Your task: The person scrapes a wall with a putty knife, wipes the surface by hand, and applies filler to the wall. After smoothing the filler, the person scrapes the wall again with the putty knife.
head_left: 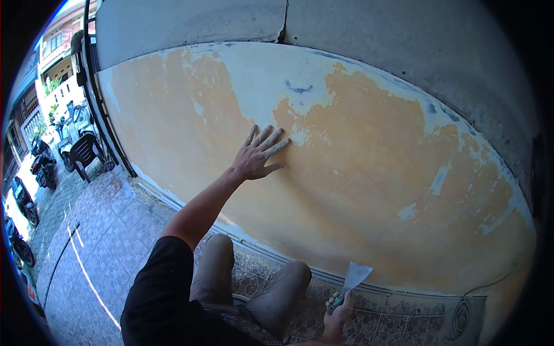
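You're mid-scrape: your left hand [258, 154] lies flat, fingers spread, on the peeling wall [369, 190], right hand [337, 308] gripping the scraper [352, 278] at five o'clock, which next needs lifting to the flaking paint.

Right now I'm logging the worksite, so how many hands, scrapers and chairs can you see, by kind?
Hands: 2, the left hand flat on the wall, the right hand gripping the scraper
Scraper: 1
Plastic chair: 1
Total: 4

Flat metal-bladed scraper with dark handle [350, 284]: held low, blade tilted up toward peeling orange-painted wall [358, 173], patchy with bare white plaster.
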The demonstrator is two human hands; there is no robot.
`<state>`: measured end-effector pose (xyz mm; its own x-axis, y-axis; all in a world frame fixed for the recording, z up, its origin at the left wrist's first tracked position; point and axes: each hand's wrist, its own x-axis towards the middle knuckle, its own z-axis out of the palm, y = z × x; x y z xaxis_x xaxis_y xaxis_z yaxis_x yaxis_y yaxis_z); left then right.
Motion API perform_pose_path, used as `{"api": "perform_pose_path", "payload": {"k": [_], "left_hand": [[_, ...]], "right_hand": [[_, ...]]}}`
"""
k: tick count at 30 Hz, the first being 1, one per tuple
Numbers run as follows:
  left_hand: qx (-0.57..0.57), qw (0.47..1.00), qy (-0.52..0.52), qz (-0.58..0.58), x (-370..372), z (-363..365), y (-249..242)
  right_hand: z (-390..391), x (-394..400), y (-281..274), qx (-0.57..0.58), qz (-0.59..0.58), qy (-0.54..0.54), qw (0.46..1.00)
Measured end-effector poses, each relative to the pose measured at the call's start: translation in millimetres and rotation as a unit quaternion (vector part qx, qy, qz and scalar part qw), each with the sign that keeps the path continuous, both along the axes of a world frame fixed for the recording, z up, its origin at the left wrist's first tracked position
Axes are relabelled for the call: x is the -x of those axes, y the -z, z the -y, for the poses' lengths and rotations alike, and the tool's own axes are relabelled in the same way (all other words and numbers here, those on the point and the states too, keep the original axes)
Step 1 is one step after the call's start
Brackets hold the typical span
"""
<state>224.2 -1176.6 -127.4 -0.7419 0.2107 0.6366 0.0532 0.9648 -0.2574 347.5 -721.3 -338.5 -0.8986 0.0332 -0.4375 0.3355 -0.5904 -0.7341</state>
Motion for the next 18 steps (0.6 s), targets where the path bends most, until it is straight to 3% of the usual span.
{"api": "perform_pose_path", "payload": {"k": [8,10,13,18], "left_hand": [[-0.042,0.988,-0.038,-0.144,5,69,-114],[-0.113,0.972,-0.064,-0.194,7,92,-132],[-0.170,0.952,-0.098,-0.234,9,127,-147],[-0.165,0.956,-0.097,-0.221,5,152,-130]], "right_hand": [[54,20,-30,0.009,-0.045,-0.009,0.999],[74,22,-37,-0.007,-0.055,-0.017,0.998],[105,24,-47,0.004,-0.066,-0.044,0.997],[149,32,-45,-0.027,-0.127,-0.073,0.989]]}}
